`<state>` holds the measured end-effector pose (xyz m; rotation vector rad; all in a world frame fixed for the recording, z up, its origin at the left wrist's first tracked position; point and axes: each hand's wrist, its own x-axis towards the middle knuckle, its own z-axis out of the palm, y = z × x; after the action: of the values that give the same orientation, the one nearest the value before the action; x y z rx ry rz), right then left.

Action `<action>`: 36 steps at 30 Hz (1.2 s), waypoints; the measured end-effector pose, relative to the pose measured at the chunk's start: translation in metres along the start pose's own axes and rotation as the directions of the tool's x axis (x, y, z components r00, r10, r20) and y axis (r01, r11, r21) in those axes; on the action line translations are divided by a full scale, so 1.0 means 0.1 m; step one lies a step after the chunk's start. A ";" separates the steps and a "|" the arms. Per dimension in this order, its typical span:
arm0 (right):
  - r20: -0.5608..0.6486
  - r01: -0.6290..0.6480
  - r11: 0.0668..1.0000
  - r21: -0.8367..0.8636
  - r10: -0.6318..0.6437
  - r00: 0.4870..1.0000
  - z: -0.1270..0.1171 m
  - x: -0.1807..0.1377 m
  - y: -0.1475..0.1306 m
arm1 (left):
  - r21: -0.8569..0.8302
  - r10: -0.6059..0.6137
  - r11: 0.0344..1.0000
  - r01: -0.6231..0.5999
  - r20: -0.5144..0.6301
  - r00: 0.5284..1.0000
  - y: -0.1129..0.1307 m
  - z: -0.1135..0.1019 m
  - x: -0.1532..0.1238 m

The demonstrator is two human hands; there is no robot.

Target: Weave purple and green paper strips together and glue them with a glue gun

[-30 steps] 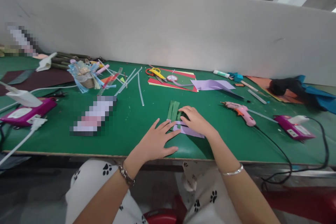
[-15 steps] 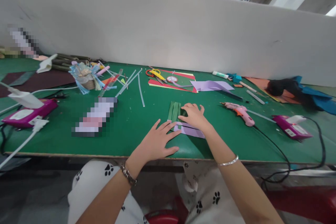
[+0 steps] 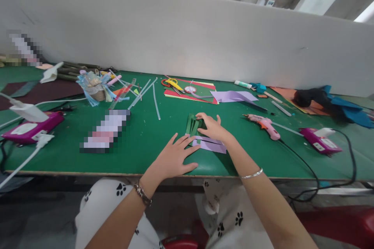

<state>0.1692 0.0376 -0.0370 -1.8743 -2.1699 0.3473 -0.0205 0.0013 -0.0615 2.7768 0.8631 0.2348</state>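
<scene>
My left hand [image 3: 173, 157] lies flat on the green table near its front edge, fingers spread, fingertips touching the lilac paper strips [image 3: 210, 145]. My right hand [image 3: 212, 127] rests just beyond, fingers bent over the green paper strips [image 3: 191, 123], lifting their near ends slightly. The lilac strips lie under and beside my right wrist. Whether the fingers pinch a strip is hard to make out.
A pink glue gun [image 3: 264, 123] lies to the right, with a purple power block [image 3: 320, 141] and black cable beyond. Yellow-handled scissors [image 3: 173, 83] sit on red and green sheets at the back. A lilac sheet [image 3: 233, 95], glue sticks [image 3: 146, 90] and another purple block [image 3: 30, 127] lie around.
My right hand has slid forward and left off the lilac strips onto the green strips, whose near ends now rise. My left hand has stayed put.
</scene>
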 end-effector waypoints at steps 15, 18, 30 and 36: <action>-0.086 0.170 0.947 -0.274 -0.201 0.976 -0.27 -0.14 -0.22 | 0.011 -0.003 1.000 0.003 -0.023 1.000 0.00 0.01 -0.01; -0.019 0.235 0.896 -0.377 -0.261 0.965 -0.31 -0.17 -0.15 | 0.018 -0.003 1.000 0.003 -0.022 1.000 0.01 0.01 -0.01; 0.034 0.253 0.858 -0.446 -0.267 0.963 -0.24 -0.05 0.14 | 0.020 0.000 1.000 0.001 -0.028 1.000 0.02 0.00 -0.01; -0.020 0.248 0.880 -0.405 -0.280 0.960 -0.20 -0.01 0.15 | 0.010 -0.008 1.000 0.008 -0.012 1.000 0.02 -0.01 -0.01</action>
<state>0.1905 0.0390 -0.0235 -1.6961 -2.5454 -0.2418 -0.0207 -0.0005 -0.0606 2.7835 0.8805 0.2465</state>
